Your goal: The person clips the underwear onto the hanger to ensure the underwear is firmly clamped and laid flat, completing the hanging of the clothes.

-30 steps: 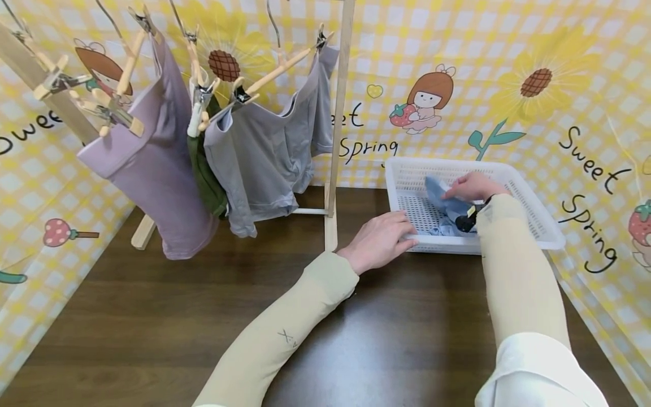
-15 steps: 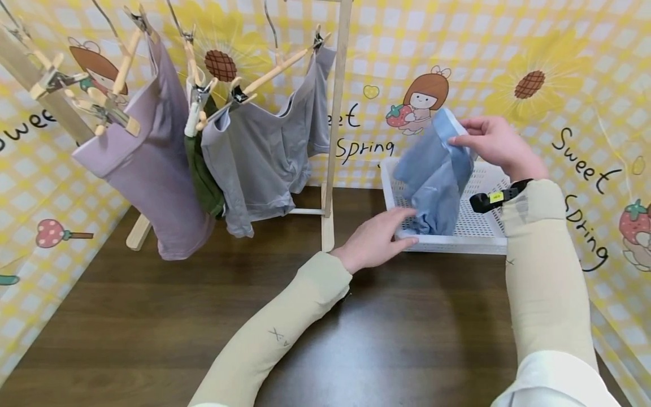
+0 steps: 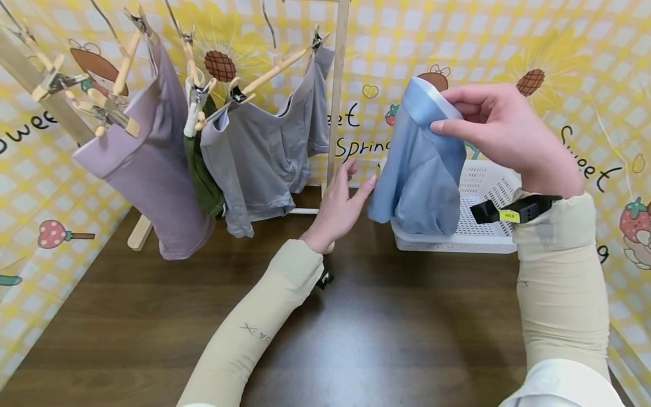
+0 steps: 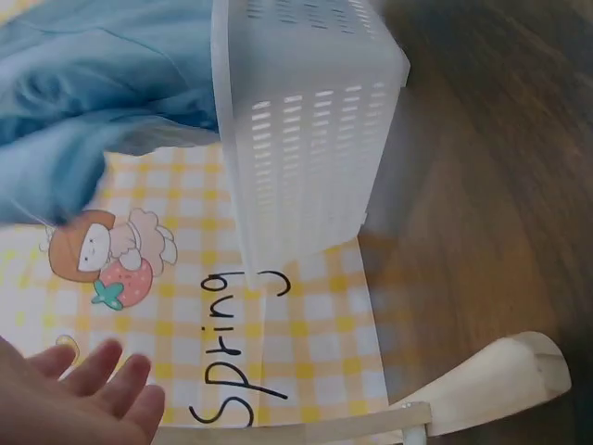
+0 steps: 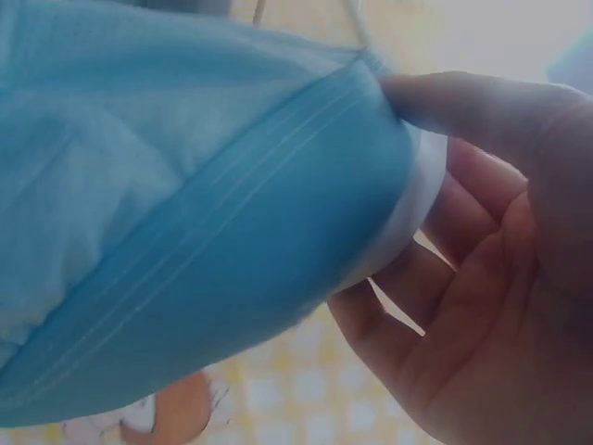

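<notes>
Light blue underpants (image 3: pixel 427 169) hang from my right hand (image 3: pixel 508 127), which pinches their waistband between thumb and fingers. The right wrist view shows that waistband (image 5: pixel 278 222) close up, with its white inner side next to the fingers. The garment's lower part hangs in front of the white basket (image 3: pixel 488 243). My left hand (image 3: pixel 338 203) is in the air between the rack and the blue cloth, holding nothing, its fingers extended and spread. In the left wrist view the left hand (image 4: pixel 83 399) appears at the lower left, apart from the blue cloth.
At left, a wooden rack (image 3: pixel 335 113) carries hangers with clips. Lilac (image 3: pixel 152 164), green (image 3: pixel 200 175) and grey (image 3: pixel 259 158) garments hang from them. A patterned yellow check cloth (image 3: pixel 371 34) stands behind the brown wooden table (image 3: pixel 356 328).
My right hand has lifted the blue underpants out of the basket, upward and toward me. The left hand has let go of the basket's rim and moved left.
</notes>
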Demonstrator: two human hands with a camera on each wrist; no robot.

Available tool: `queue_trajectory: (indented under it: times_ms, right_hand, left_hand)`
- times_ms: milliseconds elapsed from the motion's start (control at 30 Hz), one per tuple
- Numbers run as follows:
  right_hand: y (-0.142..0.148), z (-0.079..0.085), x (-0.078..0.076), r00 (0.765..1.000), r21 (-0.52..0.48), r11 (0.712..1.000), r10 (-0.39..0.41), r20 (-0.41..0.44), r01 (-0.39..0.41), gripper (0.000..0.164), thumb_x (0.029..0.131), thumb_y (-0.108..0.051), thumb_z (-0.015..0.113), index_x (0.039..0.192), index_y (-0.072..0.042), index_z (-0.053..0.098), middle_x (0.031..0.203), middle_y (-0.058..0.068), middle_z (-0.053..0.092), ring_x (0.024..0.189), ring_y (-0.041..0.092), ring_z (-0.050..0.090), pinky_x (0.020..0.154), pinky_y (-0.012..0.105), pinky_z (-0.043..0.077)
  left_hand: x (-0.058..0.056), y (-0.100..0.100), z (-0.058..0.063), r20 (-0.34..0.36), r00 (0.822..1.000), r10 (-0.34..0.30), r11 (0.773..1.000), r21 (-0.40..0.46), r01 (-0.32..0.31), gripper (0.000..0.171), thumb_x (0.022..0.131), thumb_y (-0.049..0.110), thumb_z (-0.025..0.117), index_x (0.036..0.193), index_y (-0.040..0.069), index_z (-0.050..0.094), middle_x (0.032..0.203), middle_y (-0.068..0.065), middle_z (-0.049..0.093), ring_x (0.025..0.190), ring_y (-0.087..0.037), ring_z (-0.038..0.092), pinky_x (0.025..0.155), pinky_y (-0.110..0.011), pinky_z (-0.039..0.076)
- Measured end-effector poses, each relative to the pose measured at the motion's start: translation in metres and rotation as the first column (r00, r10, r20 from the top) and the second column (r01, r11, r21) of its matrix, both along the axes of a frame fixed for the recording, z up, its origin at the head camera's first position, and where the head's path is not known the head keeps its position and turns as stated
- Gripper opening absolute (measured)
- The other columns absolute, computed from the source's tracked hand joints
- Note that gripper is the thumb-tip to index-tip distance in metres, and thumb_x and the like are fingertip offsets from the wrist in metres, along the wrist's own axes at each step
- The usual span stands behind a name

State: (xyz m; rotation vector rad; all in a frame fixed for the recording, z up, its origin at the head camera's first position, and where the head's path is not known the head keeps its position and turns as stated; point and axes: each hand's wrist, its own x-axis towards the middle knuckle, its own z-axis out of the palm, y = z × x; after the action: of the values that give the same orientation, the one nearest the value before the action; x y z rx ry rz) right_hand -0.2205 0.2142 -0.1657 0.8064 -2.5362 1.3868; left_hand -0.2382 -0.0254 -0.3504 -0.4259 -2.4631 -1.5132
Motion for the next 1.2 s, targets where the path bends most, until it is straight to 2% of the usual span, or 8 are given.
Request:
queue_trajectory:
  times_ms: [200,433,533,633,833,933,1100,1200]
  right_hand:
    - [-0.018,0.004,0.025,0.982,-0.049,0.989,0.131,-0.133,-0.139,0.027,0.090,0.004,0.074,0.116,0.000,0.073,0.094,0.012,0.073,0.075,0.020,0.069,0.070,0.022,0.054]
    - [-0.028,0.000,0.039,0.977,-0.245,0.949,0.171,-0.129,-0.199,0.013,0.089,0.011,0.067,0.102,0.007,0.069,0.085,0.013,0.065,0.067,0.022,0.059,0.064,0.022,0.047]
    - [-0.029,-0.003,0.041,0.975,-0.345,0.912,0.200,-0.097,-0.221,0.007,0.089,0.013,0.062,0.095,0.010,0.064,0.078,0.014,0.060,0.065,0.022,0.054,0.061,0.025,0.042]
    - [-0.028,-0.006,0.042,0.977,-0.385,0.899,0.213,-0.029,-0.208,0.007,0.089,0.013,0.062,0.095,0.008,0.062,0.077,0.015,0.060,0.067,0.023,0.056,0.062,0.026,0.045]
    - [-0.030,-0.014,0.044,0.987,-0.247,0.959,0.155,0.041,-0.140,0.020,0.086,0.001,0.080,0.097,0.004,0.064,0.087,0.019,0.067,0.075,0.028,0.065,0.065,0.029,0.053]
    - [-0.033,-0.019,0.044,0.992,-0.191,0.974,0.129,0.010,-0.125,0.021,0.085,-0.002,0.082,0.101,0.003,0.070,0.088,0.018,0.072,0.078,0.026,0.070,0.070,0.028,0.056]
    - [-0.033,-0.023,0.048,0.995,-0.173,0.981,0.077,-0.071,-0.088,0.018,0.084,0.000,0.082,0.100,0.003,0.077,0.087,0.016,0.075,0.078,0.023,0.074,0.071,0.027,0.057]
    - [-0.029,-0.024,0.052,0.993,-0.207,0.975,0.056,-0.105,-0.077,0.018,0.083,0.003,0.082,0.100,0.005,0.078,0.086,0.015,0.075,0.073,0.021,0.073,0.068,0.025,0.056]
  left_hand:
    - [0.016,-0.004,0.003,0.002,0.994,-0.108,0.980,-0.170,0.107,0.061,0.104,0.050,0.051,0.151,0.012,0.042,0.141,-0.002,0.057,0.135,-0.016,0.045,0.114,-0.049,0.009]
    - [0.036,-0.018,0.019,-0.150,0.971,-0.185,0.980,-0.095,0.173,0.013,0.106,0.021,0.057,0.108,0.014,0.068,0.111,0.005,0.068,0.103,-0.011,0.060,0.104,-0.040,0.033]
    - [0.040,-0.032,0.028,-0.182,0.976,-0.121,0.990,0.044,0.131,0.013,0.107,0.016,0.054,0.106,0.009,0.065,0.093,-0.001,0.065,0.083,-0.015,0.059,0.081,-0.034,0.046]
    - [0.041,-0.048,0.040,-0.207,0.978,0.013,0.975,0.219,0.034,0.014,0.108,0.014,0.049,0.105,0.003,0.058,0.080,-0.007,0.051,0.071,-0.019,0.049,0.070,-0.033,0.042]
    - [0.044,-0.070,0.066,-0.226,0.946,0.231,0.824,0.563,-0.067,0.013,0.110,0.011,0.042,0.100,0.006,0.048,0.081,-0.005,0.045,0.072,-0.018,0.045,0.069,-0.029,0.039]
    - [0.045,-0.074,0.072,-0.278,0.923,0.267,0.784,0.620,-0.040,0.011,0.110,0.008,0.042,0.100,0.009,0.047,0.082,-0.004,0.045,0.074,-0.019,0.045,0.072,-0.028,0.036]
    - [0.056,-0.073,0.070,-0.390,0.892,0.227,0.808,0.587,0.052,0.006,0.107,0.003,0.047,0.102,0.006,0.049,0.091,-0.003,0.045,0.081,-0.021,0.047,0.077,-0.029,0.036]
    - [0.066,-0.071,0.072,-0.506,0.829,0.237,0.827,0.553,0.101,0.005,0.105,0.000,0.049,0.102,0.003,0.052,0.093,-0.002,0.047,0.077,-0.021,0.046,0.074,-0.030,0.037]
